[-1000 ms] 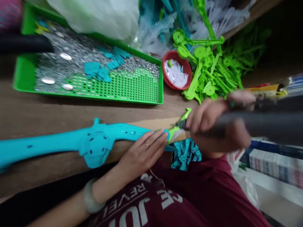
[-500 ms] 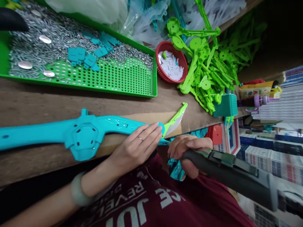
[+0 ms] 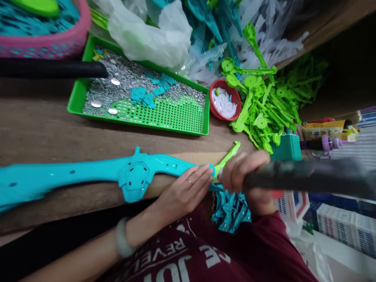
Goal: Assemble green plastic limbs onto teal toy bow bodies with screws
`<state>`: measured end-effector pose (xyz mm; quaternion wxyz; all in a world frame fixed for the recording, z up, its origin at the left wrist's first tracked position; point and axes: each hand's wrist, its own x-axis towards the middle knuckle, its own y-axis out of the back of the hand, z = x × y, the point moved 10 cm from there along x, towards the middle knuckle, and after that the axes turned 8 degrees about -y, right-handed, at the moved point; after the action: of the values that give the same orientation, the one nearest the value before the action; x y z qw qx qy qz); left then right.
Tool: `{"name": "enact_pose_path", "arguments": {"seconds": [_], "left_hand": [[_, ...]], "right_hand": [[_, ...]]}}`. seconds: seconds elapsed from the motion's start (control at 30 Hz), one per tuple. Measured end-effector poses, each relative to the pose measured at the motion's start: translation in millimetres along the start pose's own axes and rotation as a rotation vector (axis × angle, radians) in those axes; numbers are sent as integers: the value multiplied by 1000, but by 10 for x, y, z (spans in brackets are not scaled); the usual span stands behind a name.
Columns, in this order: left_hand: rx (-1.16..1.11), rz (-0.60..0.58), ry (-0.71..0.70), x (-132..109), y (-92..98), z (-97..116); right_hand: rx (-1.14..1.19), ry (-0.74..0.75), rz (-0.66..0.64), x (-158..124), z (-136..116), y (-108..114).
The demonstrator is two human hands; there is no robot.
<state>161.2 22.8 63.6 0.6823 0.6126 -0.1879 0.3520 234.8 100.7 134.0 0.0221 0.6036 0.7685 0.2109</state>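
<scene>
A brown tabletop (image 3: 38, 117) carries everything, and along its near edge lies the long turquoise plastic part (image 3: 88, 169), running off past the left of the view. It looks light, stiff and smooth enough to skid, so the edges beside its raised hexagonal hub (image 3: 135, 178) seem the surest hold; the slim end probably flexes more. Beyond it sits the green perforated tray (image 3: 78, 94) of small metal pieces, with a heap of lime-green plastic arms (image 3: 264, 105) farther right. The right hand (image 3: 246, 172) wraps around a dark cylindrical tool (image 3: 305, 176), its fingers closed but blurred. The left hand (image 3: 188, 188) lies flat over the turquoise part's right end, fingers straight and together, pressing rather than gripping. Just past those fingertips, a curved lime-green piece (image 3: 229, 156) slants away; whether the tool touches it, I cannot tell. It looks thin, light and easier to snap.
</scene>
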Motion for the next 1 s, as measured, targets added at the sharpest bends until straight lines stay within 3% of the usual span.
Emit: {"name": "enact_pose_path", "arguments": {"seconds": [0.07,0.1,0.13,0.27,0.33,0.4,0.53,0.7,0.77,0.9,0.97,1.0], "left_hand": [[45,-18,-8,33,-61,42],[66,-37,-8,47,-97,56],[78,-53,-6,57,-124,66],[70,-77,-20,52,-162,98],[65,-81,-25,37,-158,100],[62,-82,-19,29,-148,84],[59,-75,-7,45,-124,45],[63,-84,38,33,-117,84],[89,-87,85,-2,-91,120],[165,-53,103,-39,27,220],[169,-34,106,-41,60,220],[160,-19,108,-41,68,210]], "right_hand": [[186,164,327,415,33,354],[192,153,494,619,184,482],[207,145,573,836,344,521],[174,4,646,1470,990,455],[145,-102,646,1554,1216,419],[176,-123,632,1548,1290,392],[263,52,564,1500,1150,347],[24,-95,506,1593,1301,264],[26,-84,550,1596,1221,291],[71,-28,698,1262,666,426],[115,7,630,957,294,402],[147,8,517,808,138,322]]}}
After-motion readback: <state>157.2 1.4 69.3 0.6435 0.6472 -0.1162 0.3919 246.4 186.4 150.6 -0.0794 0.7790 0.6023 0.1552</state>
